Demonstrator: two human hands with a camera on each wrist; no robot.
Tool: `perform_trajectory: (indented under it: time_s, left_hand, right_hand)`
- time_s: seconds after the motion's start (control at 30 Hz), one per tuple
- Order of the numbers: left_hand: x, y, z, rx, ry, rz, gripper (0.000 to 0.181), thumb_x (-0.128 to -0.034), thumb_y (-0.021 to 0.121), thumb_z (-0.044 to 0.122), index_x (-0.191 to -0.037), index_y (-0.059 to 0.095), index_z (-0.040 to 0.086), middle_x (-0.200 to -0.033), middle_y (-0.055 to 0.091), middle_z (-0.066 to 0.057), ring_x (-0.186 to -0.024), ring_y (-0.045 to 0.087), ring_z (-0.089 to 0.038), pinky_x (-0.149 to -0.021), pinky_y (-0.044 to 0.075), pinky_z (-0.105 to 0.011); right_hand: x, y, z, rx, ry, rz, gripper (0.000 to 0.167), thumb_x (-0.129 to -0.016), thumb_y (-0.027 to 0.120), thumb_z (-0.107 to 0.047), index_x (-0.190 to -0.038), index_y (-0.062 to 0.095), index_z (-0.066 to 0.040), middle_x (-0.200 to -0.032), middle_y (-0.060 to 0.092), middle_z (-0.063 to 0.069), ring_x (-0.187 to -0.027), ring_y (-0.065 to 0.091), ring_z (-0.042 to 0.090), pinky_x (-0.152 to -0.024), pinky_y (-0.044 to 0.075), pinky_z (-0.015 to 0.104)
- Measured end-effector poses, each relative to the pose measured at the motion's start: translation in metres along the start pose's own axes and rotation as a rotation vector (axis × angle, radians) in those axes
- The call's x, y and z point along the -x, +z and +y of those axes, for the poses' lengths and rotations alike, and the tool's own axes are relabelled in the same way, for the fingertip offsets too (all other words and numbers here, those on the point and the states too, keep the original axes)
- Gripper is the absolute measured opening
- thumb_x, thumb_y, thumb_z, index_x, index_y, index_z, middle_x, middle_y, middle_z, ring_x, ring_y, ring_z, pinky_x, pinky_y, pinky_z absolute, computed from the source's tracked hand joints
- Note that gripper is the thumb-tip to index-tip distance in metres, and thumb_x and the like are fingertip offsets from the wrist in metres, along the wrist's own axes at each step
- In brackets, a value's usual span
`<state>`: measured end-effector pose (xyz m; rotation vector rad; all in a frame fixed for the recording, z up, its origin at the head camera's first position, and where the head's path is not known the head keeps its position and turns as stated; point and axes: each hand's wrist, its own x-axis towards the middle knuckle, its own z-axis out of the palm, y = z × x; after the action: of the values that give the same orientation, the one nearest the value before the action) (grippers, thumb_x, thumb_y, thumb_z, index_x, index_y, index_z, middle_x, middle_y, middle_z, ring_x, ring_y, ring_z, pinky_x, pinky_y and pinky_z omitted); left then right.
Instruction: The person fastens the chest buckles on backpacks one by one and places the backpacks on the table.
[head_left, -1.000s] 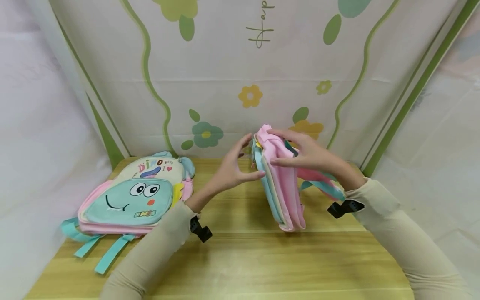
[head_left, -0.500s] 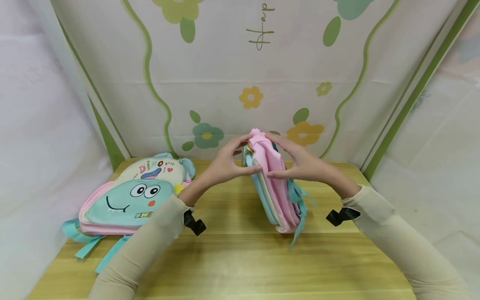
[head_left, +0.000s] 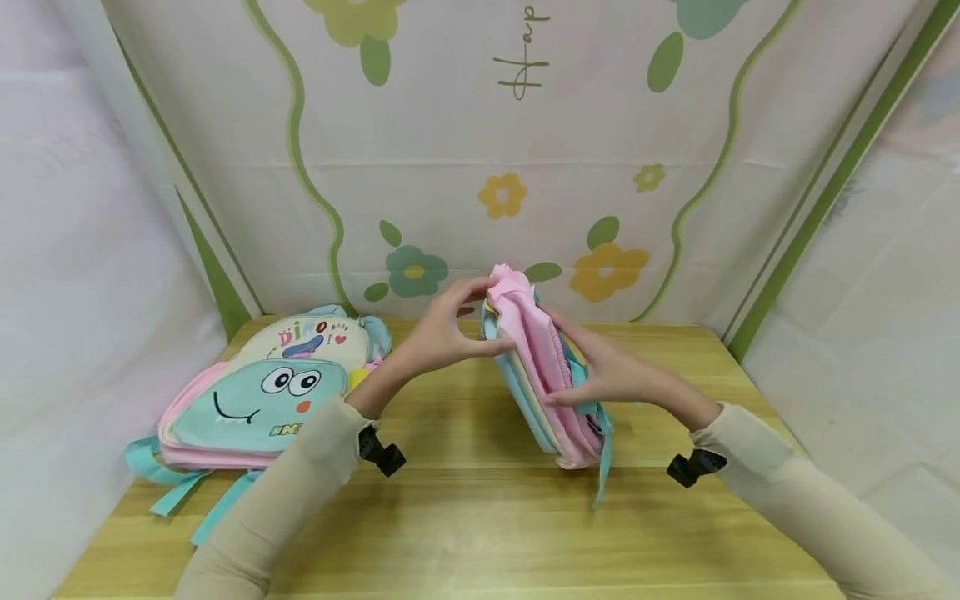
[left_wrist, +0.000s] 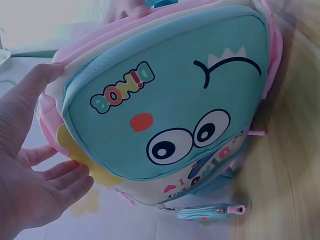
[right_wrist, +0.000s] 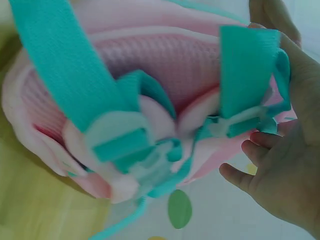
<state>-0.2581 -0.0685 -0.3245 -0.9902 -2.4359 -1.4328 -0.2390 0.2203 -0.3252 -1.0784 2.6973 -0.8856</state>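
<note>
A small pink and teal dinosaur backpack (head_left: 536, 367) stands on its bottom, side panel toward me, its top leaning left and away. In the left wrist view its teal front pocket (left_wrist: 160, 100) shows eyes and a smile. My left hand (head_left: 442, 329) holds the upper edge, thumb on the pink side, fingers by the yellow spikes (left_wrist: 92, 162). My right hand (head_left: 618, 367) is at the back side, its thumb touching the pink panel. In the right wrist view its loose fingers lie beside the teal shoulder strap (right_wrist: 247, 70); their contact is unclear.
A second, similar dinosaur backpack (head_left: 255, 408) lies front up at the left of the wooden table (head_left: 480, 533), its teal straps hanging toward me. Behind the table is a flower-print curtain (head_left: 450, 125). A small teal pouch (left_wrist: 210, 212) hangs from the standing backpack.
The backpack's top has tilted left and its teal straps have swung into view. My right hand has left the top and slid down the back side; my left hand has moved slightly left.
</note>
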Motion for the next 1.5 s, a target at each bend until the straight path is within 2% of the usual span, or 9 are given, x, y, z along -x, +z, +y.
perform_trajectory:
  time_s: [0.1, 0.23, 0.4, 0.6, 0.73, 0.93, 1.13, 1.33, 1.5]
  left_hand:
    - [0.006, 0.003, -0.004, 0.0, -0.013, 0.003, 0.088, -0.0776, 0.09, 0.029, -0.152, 0.045, 0.013, -0.15, 0.051, -0.003, -0.137, 0.049, -0.021, -0.114, 0.044, -0.046]
    - [0.015, 0.008, -0.01, 0.034, -0.038, 0.021, 0.09, -0.0765, 0.091, 0.028, -0.152, 0.044, 0.013, -0.15, 0.05, -0.005, -0.138, 0.05, -0.023, -0.115, 0.044, -0.046]
    - [0.025, 0.013, -0.017, 0.089, -0.056, 0.059, 0.092, -0.0759, 0.091, 0.024, -0.153, 0.043, 0.015, -0.152, 0.047, -0.006, -0.14, 0.049, -0.024, -0.116, 0.043, -0.044]
    - [0.033, 0.015, -0.022, 0.122, -0.051, 0.087, 0.089, -0.0767, 0.09, 0.017, -0.152, 0.043, 0.015, -0.152, 0.047, -0.008, -0.141, 0.048, -0.028, -0.116, 0.042, -0.045]
    - [0.036, 0.015, -0.025, 0.114, -0.062, 0.092, 0.089, -0.0765, 0.09, 0.017, -0.152, 0.043, 0.015, -0.151, 0.048, -0.007, -0.139, 0.05, -0.028, -0.116, 0.043, -0.044]
    - [0.042, 0.011, -0.033, 0.117, -0.085, 0.076, 0.09, -0.077, 0.091, 0.021, -0.153, 0.042, 0.019, -0.153, 0.046, -0.002, -0.14, 0.049, -0.024, -0.116, 0.043, -0.041]
    - [0.049, 0.009, -0.04, 0.105, -0.075, 0.054, 0.091, -0.0762, 0.091, 0.021, -0.153, 0.042, 0.02, -0.151, 0.048, -0.002, -0.139, 0.051, -0.023, -0.116, 0.043, -0.041]
    - [0.056, 0.018, -0.049, 0.102, -0.058, 0.028, 0.094, -0.0733, 0.093, 0.017, -0.152, 0.042, 0.012, -0.151, 0.05, -0.009, -0.14, 0.05, -0.029, -0.116, 0.043, -0.044]
    - [0.061, 0.03, -0.057, 0.106, -0.061, -0.006, 0.093, -0.0726, 0.093, 0.017, -0.151, 0.043, 0.01, -0.149, 0.051, -0.011, -0.139, 0.05, -0.032, -0.115, 0.044, -0.046]
  right_hand:
    - [0.007, 0.008, 0.005, -0.003, 0.022, -0.01, 0.123, -0.076, 0.087, -0.052, -0.165, 0.004, -0.032, -0.169, 0.023, 0.006, -0.147, 0.04, 0.028, -0.113, 0.042, 0.056]
    - [0.016, 0.016, 0.011, -0.004, 0.038, 0.014, 0.125, -0.075, 0.088, -0.051, -0.165, 0.004, -0.032, -0.168, 0.024, 0.011, -0.139, 0.048, 0.029, -0.106, 0.048, 0.053]
    - [0.024, 0.026, 0.021, 0.008, 0.019, 0.05, 0.126, -0.074, 0.089, -0.051, -0.165, 0.004, -0.032, -0.169, 0.023, 0.012, -0.129, 0.055, 0.027, -0.1, 0.051, 0.049]
    - [0.034, 0.036, 0.032, -0.007, 0.001, 0.04, 0.126, -0.076, 0.089, -0.047, -0.166, 0.003, -0.024, -0.166, 0.031, 0.011, -0.144, 0.045, 0.031, -0.112, 0.042, 0.056]
    - [0.041, 0.04, 0.038, -0.009, 0.012, 0.013, 0.12, -0.078, 0.088, -0.045, -0.166, 0.009, -0.024, -0.168, 0.029, 0.006, -0.151, 0.034, 0.031, -0.116, 0.037, 0.058]
    - [0.049, 0.042, 0.045, 0.006, 0.061, -0.011, 0.116, -0.076, 0.086, -0.052, -0.165, 0.017, -0.025, -0.168, 0.028, 0.008, -0.149, 0.038, 0.032, -0.112, 0.042, 0.057]
    - [0.055, 0.041, 0.052, 0.004, 0.073, -0.019, 0.117, -0.074, 0.09, -0.047, -0.164, 0.018, -0.025, -0.165, 0.032, 0.015, -0.145, 0.042, 0.036, -0.107, 0.048, 0.054]
    - [0.062, 0.04, 0.059, 0.052, 0.077, -0.029, 0.115, -0.073, 0.092, -0.038, -0.163, 0.024, -0.017, -0.166, 0.031, 0.013, -0.145, 0.042, 0.036, -0.108, 0.045, 0.056]
    - [0.069, 0.041, 0.067, 0.097, 0.084, -0.031, 0.115, -0.071, 0.093, -0.04, -0.161, 0.027, -0.013, -0.166, 0.03, 0.014, -0.145, 0.042, 0.037, -0.11, 0.043, 0.059]
